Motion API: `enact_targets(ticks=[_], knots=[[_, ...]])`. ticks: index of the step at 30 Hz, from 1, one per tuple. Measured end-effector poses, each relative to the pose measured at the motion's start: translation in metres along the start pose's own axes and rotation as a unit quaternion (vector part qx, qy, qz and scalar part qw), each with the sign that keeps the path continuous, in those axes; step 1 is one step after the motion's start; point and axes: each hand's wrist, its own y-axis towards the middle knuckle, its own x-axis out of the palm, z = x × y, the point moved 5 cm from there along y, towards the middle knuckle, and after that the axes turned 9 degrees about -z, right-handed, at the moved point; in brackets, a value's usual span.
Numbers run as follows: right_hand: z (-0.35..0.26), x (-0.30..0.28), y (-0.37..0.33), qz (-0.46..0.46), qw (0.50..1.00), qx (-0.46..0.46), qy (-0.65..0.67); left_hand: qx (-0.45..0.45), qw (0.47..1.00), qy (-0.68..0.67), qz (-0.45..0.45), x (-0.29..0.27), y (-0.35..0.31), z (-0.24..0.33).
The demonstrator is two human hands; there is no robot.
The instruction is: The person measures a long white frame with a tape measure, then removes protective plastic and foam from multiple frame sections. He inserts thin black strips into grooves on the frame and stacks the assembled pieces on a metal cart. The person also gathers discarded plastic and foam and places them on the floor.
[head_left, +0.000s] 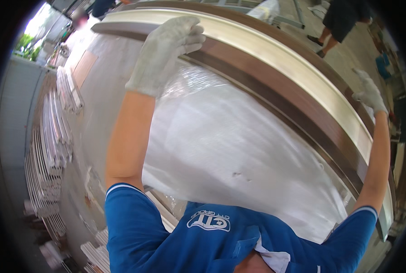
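A long brown and cream profile, bent by the lens, runs from the upper left to the lower right. My left hand, in a pale grey glove, lies over its upper-left stretch with the fingers curled; the thumb is hidden. At the far right, my right hand, gloved too, is beside the profile's outer edge, with its fingers stretched out and apart. Below the profile spreads a whitish surface, with clear plastic film near my left wrist.
Stacks of long, thin bars lie along the left, beside a grey wall. A person in dark shorts stands at the upper right; another person is at the upper left. A wrapped bundle lies beyond the profile.
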Motion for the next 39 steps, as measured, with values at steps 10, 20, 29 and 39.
enact_targets(ticks=[10,20,29,39], knots=[[-0.288,-0.03,-0.158,0.029,0.968,-0.139,0.207,-0.103,0.964,0.225,0.099,-0.142,-0.249,-0.009],[-0.279,0.012,-0.206,0.167,0.983,-0.061,0.049,0.157,0.738,0.56,-0.342,0.05,-0.311,-0.05],[-0.184,0.054,-0.381,0.269,0.909,0.197,0.251,0.098,0.868,0.312,-0.375,0.099,-0.205,-0.057],[-0.241,0.107,-0.478,0.212,0.946,0.219,0.106,0.111,0.915,0.203,-0.33,0.114,-0.161,-0.004]])
